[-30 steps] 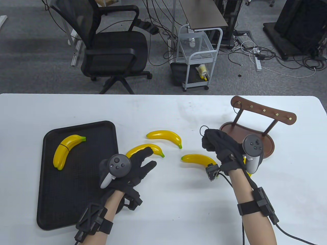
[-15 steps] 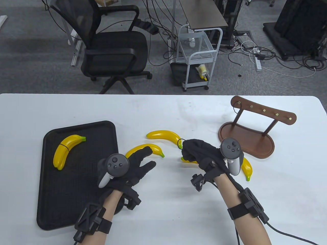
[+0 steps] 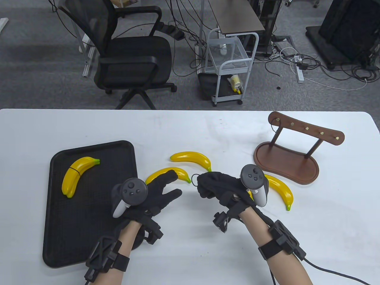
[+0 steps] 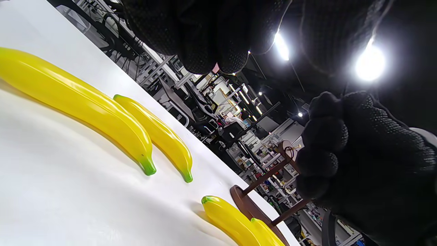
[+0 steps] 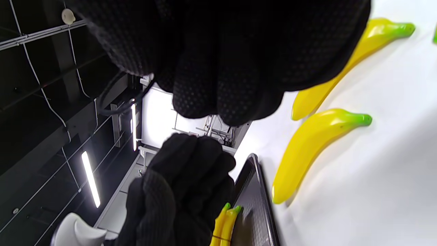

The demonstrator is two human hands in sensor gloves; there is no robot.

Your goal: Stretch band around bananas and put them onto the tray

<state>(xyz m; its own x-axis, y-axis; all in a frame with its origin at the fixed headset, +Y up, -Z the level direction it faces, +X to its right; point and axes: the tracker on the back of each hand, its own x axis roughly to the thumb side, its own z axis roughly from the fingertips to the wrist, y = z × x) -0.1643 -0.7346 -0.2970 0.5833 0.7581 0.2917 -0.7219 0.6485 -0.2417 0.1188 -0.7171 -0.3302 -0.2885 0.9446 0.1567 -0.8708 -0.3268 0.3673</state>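
Observation:
A black tray (image 3: pixel 56 237) at the left holds a pair of yellow bananas (image 3: pixel 77 175) bound with a thin black band. Two loose bananas lie mid-table, one further back (image 3: pixel 192 157) and one nearer (image 3: pixel 161 174). My left hand (image 3: pixel 173 184) hovers flat with straight fingers over the nearer banana's left end. My right hand (image 3: pixel 205 187) is a fist pinching a small black band (image 3: pixel 194 178) that loops out to its left. Another banana (image 3: pixel 280 190) lies right of that hand, and a sliver of a further banana (image 3: pixel 250 194) shows beneath it.
A brown wooden stand (image 3: pixel 286 164) with a pegged bar sits at the back right; one thin black band (image 3: pixel 272 127) hangs from its left peg. An office chair (image 3: pixel 130 59) and a white cart (image 3: pixel 230 68) stand beyond the table's far edge.
My right hand has moved left from the wooden stand toward my left hand, carrying the band. It uncovered the rightmost banana and now hides the middle one. My left hand barely moved.

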